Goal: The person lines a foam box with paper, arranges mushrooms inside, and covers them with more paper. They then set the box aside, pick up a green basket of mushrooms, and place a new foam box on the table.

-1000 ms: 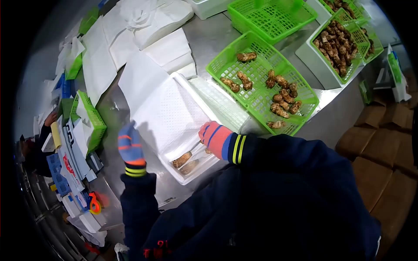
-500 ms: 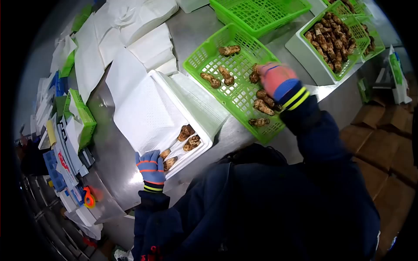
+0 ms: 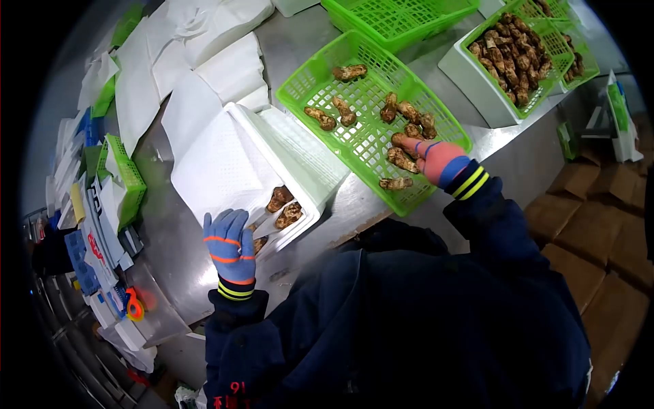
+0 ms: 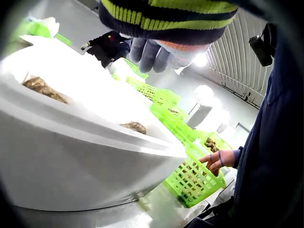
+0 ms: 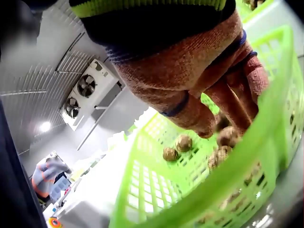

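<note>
My right hand [image 3: 439,160], in a pink and blue glove, reaches into a green basket [image 3: 317,68] with its fingertips at a brown mushroom [image 3: 402,159]. In the right wrist view the fingers of this hand [image 5: 190,80] point down among mushrooms [image 5: 228,137]; a grip on one is not visible. Gloved in blue, my left hand [image 3: 230,247] hovers with relaxed fingers at the near left corner of a white foam box [image 3: 310,217]. Mushrooms [image 3: 289,215] lie in the box, partly under a white sheet [image 3: 221,163]. In the left wrist view, that hand [image 4: 156,54] holds nothing.
A fuller basket of mushrooms [image 3: 514,58] stands at the right, with an empty green basket [image 3: 398,17] behind. White sheets [image 3: 197,34] lie at the back left. An orange tape dispenser [image 3: 135,305] sits at the left; brown cartons [image 3: 593,218] are at the right.
My right hand has gone from the foam box to the green basket and shifted among its mushrooms. My left hand moved to the box's near corner, then lifted slightly. More mushrooms show in the box.
</note>
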{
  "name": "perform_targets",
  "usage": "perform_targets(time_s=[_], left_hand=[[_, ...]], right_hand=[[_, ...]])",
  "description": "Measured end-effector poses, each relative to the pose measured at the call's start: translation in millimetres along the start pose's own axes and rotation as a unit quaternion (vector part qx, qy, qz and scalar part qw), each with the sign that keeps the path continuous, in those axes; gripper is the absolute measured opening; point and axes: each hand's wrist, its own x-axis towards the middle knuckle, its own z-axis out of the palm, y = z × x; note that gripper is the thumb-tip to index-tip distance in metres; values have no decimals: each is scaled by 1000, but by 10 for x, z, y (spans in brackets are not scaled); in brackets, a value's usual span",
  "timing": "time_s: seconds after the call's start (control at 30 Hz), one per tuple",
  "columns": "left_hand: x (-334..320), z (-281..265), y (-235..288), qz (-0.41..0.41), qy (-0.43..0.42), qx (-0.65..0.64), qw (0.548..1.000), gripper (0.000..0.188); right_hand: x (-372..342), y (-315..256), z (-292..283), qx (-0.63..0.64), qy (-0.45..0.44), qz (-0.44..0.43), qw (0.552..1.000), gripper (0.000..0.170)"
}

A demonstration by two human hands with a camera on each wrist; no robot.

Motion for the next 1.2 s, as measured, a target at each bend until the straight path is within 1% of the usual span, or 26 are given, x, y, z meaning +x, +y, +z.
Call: perform_targets(time_s=[0.03,0.13,0.3,0.37,0.43,0.5,0.53,0.57,0.63,0.67,0.7,0.73,0.77,0.8,0.83,0.87,0.9,0.93,0.97,1.0,1.03,1.07,1.1,1.13,1.17,1.2], left_hand=[[9,10,16,-3,4,-8,1000,28],[-25,59,32,-16,18,-22,999,26],[-129,35,27,-29,33,-17,999,25],[-154,1,36,-37,49,-19,998,25],[-164,-18,52,-45,59,-29,997,26],[-164,4,105,-57,66,-47,995,26],[-155,22,142,-61,69,-69,993,28],[-149,57,173,-65,77,-99,990,27],[-124,93,257,-125,52,-211,968,25],[-97,93,296,-174,27,-271,946,25],[-67,101,324,-220,2,-330,918,25],[-71,184,312,-257,-8,-420,870,33],[-9,222,356,-269,5,-511,816,36],[80,259,421,-278,15,-596,753,39],[156,277,465,-285,23,-674,682,42],[216,279,472,-297,-3,-701,648,47],[293,339,341,-344,-22,-632,694,43],[275,340,317,-336,18,-656,676,41],[251,298,289,-328,61,-677,656,39],[263,131,258,-318,37,-651,688,36],[208,46,129,-335,29,-618,711,35],[133,2,-37,-297,39,-459,837,34],[46,-23,-210,-248,48,-280,926,34],[-16,-63,-386,-191,41,-152,969,34],[-70,-83,-543,-133,32,-21,990,34],[-127,-51,-669,-99,2,54,994,35]], right_hand=[[-46,0,-137,-4,21,6,1000,40],[57,189,-313,-68,114,-40,990,26],[607,-309,-390,-37,169,-139,975,31],[916,-536,-266,-71,141,-154,975,42],[1203,-760,-126,-116,-8,-77,990,51],[1460,-752,198,-119,-44,-23,992,41],[1609,-550,568,-152,96,-88,980,42],[1634,-603,524,-119,62,-55,989,42],[1593,-635,391,-87,0,-42,995,42],[1518,-648,325,-49,8,-6,999,52],[1427,-632,299,7,54,-41,998,52],[1115,-904,29,113,16,-26,993,48],[957,-984,112,293,45,-100,950,42],[697,-1241,55,359,37,-127,924,41],[460,-1485,5,387,13,-162,907,42],[294,-1714,-21,371,-43,-177,911,43],[249,-1833,94,359,-29,-253,898,45],[248,-1875,95,277,44,-340,898,45],[244,-1919,71,190,113,-422,879,46],[307,-1854,72,256,135,-383,877,44],[450,-1706,-39,189,216,-377,881,39],[702,-1506,-80,194,235,-292,907,34],[1008,-1189,-122,111,279,-242,923,30],[1311,-875,-166,28,316,-186,930,28],[1531,-590,-204,-106,277,-139,945,34],[1712,-425,-196,-160,236,-117,951,40]])
